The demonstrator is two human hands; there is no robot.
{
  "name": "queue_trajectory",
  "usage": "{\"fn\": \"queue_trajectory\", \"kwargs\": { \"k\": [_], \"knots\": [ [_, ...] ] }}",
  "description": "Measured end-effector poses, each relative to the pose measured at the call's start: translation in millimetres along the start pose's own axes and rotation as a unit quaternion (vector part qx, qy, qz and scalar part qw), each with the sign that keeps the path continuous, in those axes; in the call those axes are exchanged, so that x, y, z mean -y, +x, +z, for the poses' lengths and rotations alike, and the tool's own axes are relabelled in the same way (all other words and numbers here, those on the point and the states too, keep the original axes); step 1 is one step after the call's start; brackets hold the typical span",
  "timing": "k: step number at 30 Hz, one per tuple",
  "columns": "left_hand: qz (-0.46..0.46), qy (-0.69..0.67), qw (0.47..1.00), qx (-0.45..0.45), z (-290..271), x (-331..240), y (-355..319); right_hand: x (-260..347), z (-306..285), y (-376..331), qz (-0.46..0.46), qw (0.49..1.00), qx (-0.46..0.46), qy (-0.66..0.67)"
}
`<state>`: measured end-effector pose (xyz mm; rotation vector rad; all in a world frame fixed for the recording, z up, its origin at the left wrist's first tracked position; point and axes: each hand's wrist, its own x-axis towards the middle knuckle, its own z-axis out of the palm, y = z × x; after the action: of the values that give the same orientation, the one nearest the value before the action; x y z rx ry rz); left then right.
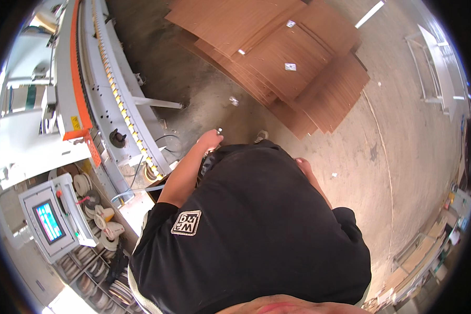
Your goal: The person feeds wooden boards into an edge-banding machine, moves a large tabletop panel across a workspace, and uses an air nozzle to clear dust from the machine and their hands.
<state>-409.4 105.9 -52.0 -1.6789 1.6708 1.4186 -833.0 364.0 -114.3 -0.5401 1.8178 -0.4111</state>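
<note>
- Left of the black top (267, 209): left hand (209, 140), closed around a small metallic object (220, 130), mostly hidden.
- Right of it: right hand (305, 168), partly obscured; grip cannot be told.
- Beyond: brown panels (298, 78), cropped above.

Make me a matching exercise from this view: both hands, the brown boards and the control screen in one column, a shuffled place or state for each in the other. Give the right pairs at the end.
Things:
1. left hand
2. brown boards
3. right hand
4. control screen

Places or states:
a. piled on the floor
b. lit up, at the lower left of the picture
c. closed, with a small shiny item poking out
d. partly hidden, at the right side of the black top

Pairs: 1-c; 2-a; 3-d; 4-b
</note>
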Motion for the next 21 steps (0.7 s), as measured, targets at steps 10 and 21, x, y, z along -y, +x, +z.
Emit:
{"fn": "queue_trajectory", "kwargs": {
  "k": [10,21],
  "knots": [
    [0.006,-0.159,0.984,-0.085,-24.6,85.6,-205.8,152.8,47.8,49.4,-0.059,0.993,0.009,0.107],
    [-0.063,0.010,0.974,-0.216,-3.1,254.6,-378.3,342.5,216.2,35.2,-0.128,0.977,0.143,0.089]
  ]
}}
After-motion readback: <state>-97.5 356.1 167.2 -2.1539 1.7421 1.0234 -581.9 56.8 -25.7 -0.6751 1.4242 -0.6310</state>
